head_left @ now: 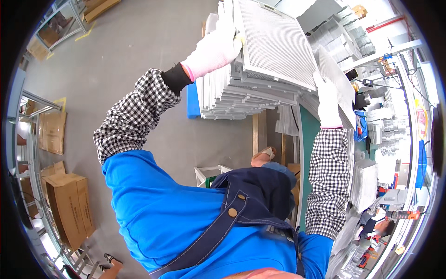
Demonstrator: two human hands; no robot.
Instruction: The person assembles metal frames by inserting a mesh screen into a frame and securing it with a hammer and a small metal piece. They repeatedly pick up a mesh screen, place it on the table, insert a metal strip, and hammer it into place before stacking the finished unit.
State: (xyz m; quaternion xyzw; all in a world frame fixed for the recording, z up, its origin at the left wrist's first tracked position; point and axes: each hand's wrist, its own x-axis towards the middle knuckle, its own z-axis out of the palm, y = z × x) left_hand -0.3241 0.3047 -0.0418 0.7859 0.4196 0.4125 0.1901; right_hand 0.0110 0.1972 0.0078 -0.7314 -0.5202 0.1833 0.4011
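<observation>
Head view indicates, by this report's judgement, two-handed positioning of a mesh panel (278,44) at the stack (241,95), whether lifting or laying not determinable; the next move appears to call for matched support from both sides. Left hand (218,50) grasps the panel's left edge, and the panel extends rightward from that grip, over the stack and between the hands. Right hand (329,100) meets the near right corner, its finger closure not determinable.
</observation>
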